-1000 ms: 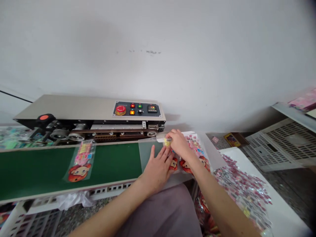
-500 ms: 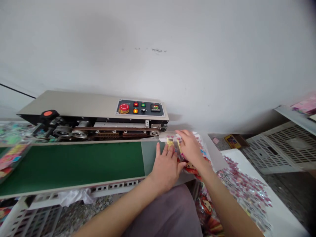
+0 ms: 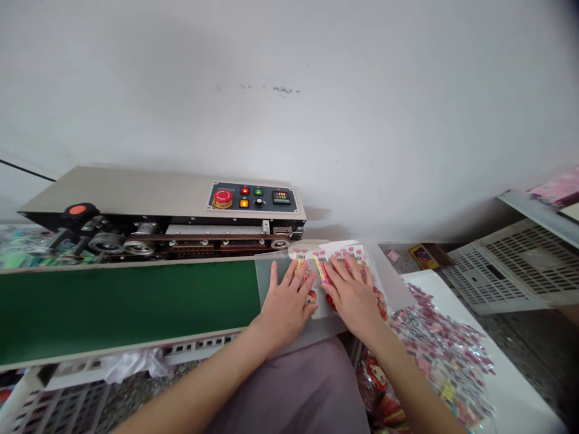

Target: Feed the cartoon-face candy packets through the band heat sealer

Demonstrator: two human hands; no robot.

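My left hand (image 3: pixel 286 306) lies flat with fingers spread on a clear printed plastic bag (image 3: pixel 319 308), beside the infeed end of a band sealer (image 3: pixel 136 193). The bag's white top edge sits close to the sealer's front roller. To the right, my right hand (image 3: pixel 355 296) rests palm down, fingers extended, over more printed bags (image 3: pixel 350 248) that overlap one another. These bags have pink marks, barcodes and a red-haired cartoon figure, partly hidden by my fingers. Beneath them is a translucent sheet (image 3: pixel 328 328) reaching onto the green conveyor belt (image 3: pixel 136 307).
A white table (image 3: pixel 511 374) at the right bears a heap of small shiny pink packets (image 3: pixel 447 337). More cartoon bags (image 3: pixel 376 374) are low beside my leg. White plastic crates (image 3: pixel 511 265) stand at far right. Colourful packets (image 3: pixel 27 244) lie behind the belt's left end.
My left hand has slid slightly left with one bag, apart from the others. My right hand has flattened onto the remaining bags. The packet on the belt's left end has left the view.
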